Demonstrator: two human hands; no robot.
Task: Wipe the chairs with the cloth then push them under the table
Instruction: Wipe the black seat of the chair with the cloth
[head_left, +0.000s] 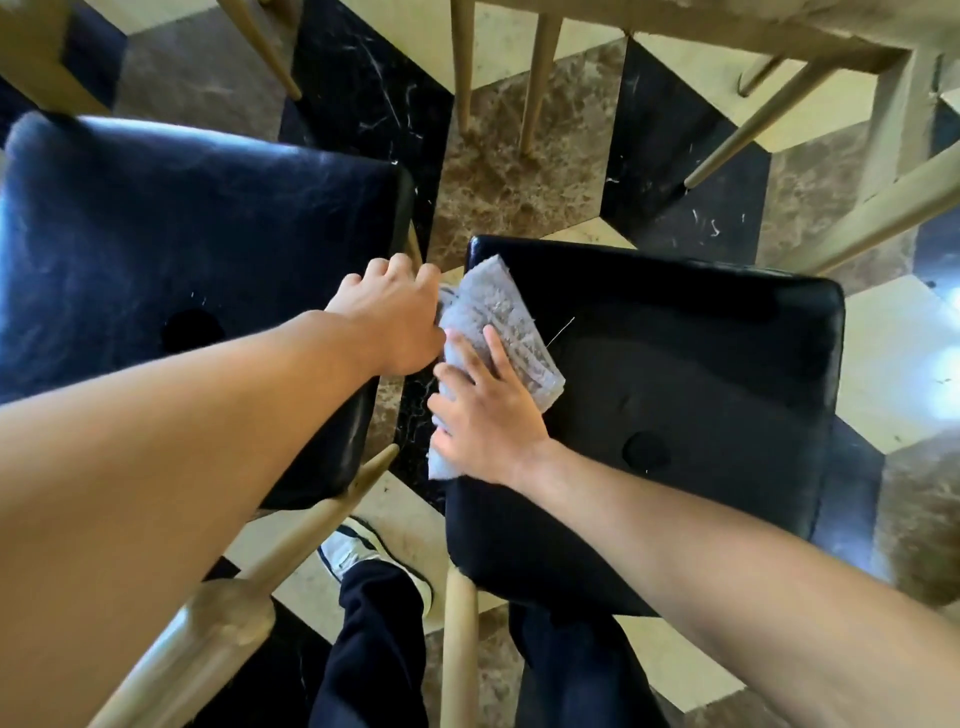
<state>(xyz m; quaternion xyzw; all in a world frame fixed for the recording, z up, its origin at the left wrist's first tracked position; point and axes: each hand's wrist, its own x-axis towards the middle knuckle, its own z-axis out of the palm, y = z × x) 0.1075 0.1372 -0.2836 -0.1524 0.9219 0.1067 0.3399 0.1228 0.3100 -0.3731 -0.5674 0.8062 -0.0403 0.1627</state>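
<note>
Your right hand (485, 410) presses flat, fingers spread, on the cloth (506, 332) at the right chair (675, 405) seat's left edge; your left hand (395, 317) pinches the cloth's edge.

You will find no readable text, label, brand, number or sign anywhere in this view.
</note>
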